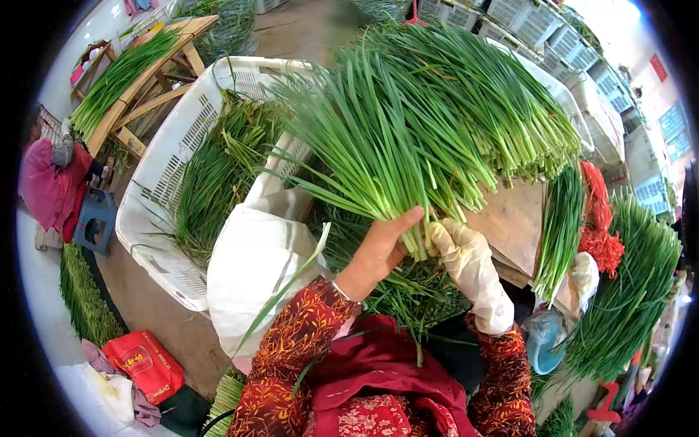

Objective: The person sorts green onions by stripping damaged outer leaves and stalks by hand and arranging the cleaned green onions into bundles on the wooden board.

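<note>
My left hand (378, 247), bare, is wrapped around the lower stems of a bunch of garlic chives (375, 156). The leaves of this bunch fan out up and to the left. Beside it, my right hand (466, 258) wears a pale thin glove, and its fingers pinch at the stem ends near the left thumb. What exactly lies between those fingertips is partly hidden. Just beyond the hands, a large heap of garlic chives (502, 95) rests on a wooden board (510, 218), cut ends toward me. Loose leaves (429, 298) lie below my hands.
At left stands a white crate (142, 197) holding loose leaves, with a white sack (255, 269) at its near side. Red ties (601, 244) hang at right, near a smaller chive bundle (561, 226) and a blue container (545, 353). Another person (54, 175) sits at far left.
</note>
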A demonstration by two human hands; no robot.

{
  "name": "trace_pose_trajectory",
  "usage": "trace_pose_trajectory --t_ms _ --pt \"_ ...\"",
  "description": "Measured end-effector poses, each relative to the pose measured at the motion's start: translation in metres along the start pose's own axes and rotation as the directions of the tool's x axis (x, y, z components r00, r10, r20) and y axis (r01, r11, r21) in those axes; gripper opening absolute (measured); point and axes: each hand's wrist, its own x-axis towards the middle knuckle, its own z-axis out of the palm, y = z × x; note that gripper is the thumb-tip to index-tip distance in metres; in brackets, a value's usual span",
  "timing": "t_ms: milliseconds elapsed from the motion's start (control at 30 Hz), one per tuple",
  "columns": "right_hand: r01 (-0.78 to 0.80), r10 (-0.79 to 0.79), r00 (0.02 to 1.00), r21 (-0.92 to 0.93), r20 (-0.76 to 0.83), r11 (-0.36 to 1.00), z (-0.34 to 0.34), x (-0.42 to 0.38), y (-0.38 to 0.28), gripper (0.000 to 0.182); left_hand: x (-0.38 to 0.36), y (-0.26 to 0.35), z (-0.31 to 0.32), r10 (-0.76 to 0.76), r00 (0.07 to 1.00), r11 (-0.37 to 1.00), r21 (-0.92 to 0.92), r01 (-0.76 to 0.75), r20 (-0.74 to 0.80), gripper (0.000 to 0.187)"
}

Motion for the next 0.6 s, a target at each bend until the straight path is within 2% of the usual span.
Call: trace_pose_trajectory --t_ms 67,133,200,267,333,400,467,533,567,600 --pt "0.201 -0.265 0.932 -0.255 -0.247 0.946 0.006 0.004 -0.006 0.022 0.001 -0.001 -0.010 -0.038 0.999 0.999 0.022 0.038 0.014 0.029" --pt "0.209 -0.288 0.923 -0.297 -0.255 0.932 0.005 0.012 -0.007 0.020 0.003 -0.002 -0.012 -0.076 0.997 0.996 0.049 0.075 0.034 0.027" --pt "0.261 -0.358 0.883 -0.316 -0.304 0.912 0.010 0.019 -0.007 0.016 0.000 -0.003 -0.010 -0.021 1.000 1.000 0.020 0.021 0.015 0.027" --pt "0.316 -0.393 0.861 -0.264 -0.324 0.911 0.013 0.024 -0.003 0.012 -0.003 -0.003 -0.005 0.004 0.999 0.998 0.056 -0.002 -0.033 0.027" --pt "0.301 -0.334 0.886 -0.147 -0.322 0.942 0.014 0.024 -0.004 0.014 -0.004 -0.006 -0.006 0.018 0.999 0.999 0.028 -0.017 -0.039 0.026" --pt "0.269 -0.327 0.889 -0.213 -0.322 0.939 0.019 0.018 -0.005 0.013 0.000 -0.006 -0.014 -0.017 1.000 1.000 0.005 0.017 0.003 0.026" --pt "0.524 -0.494 0.809 0.010 -0.318 0.852 0.029 0.009 0.007 0.011 0.001 -0.005 -0.015 -0.031 0.999 0.999 -0.043 0.030 -0.021 0.026" --pt "0.536 -0.555 0.831 -0.207 -0.041 0.818 0.028 -0.005 0.009 0.014 0.002 0.003 -0.017 -0.076 0.997 0.997 0.027 0.076 0.004 0.025" --pt "0.474 -0.351 0.850 -0.280 0.393 0.835 0.030 -0.015 0.005 0.017 0.003 0.008 -0.026 -0.015 0.998 1.000 -0.008 0.015 0.053 0.026" --pt "0.441 -0.044 0.688 -0.369 0.725 0.818 0.029 -0.023 -0.006 0.019 0.004 0.012 -0.030 0.048 0.994 0.998 -0.046 -0.044 0.099 0.026"
